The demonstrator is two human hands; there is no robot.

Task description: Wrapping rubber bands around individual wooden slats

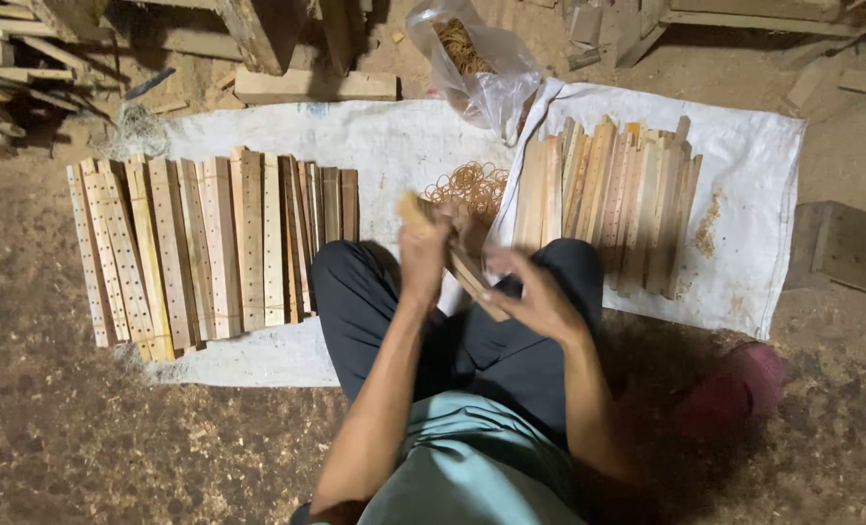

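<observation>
Rough woodworking shop, floor-level work. Dirt floor [83,428] covered in sawdust. Offcuts and timber scraps [307,86] piled along the far edge. White woven sacking [754,175] spread as work mat, with rows of drilled wooden slats [200,248] left and more slats [613,199] right.

The person wears a pale teal shirt [472,457], dark navy trousers [511,340] and bare forearms.

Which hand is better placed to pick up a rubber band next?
Probably the right hand: it holds the slat bundle only loosely at the near end, while the left hand grips it. Rubber bands lie just ahead.
</observation>
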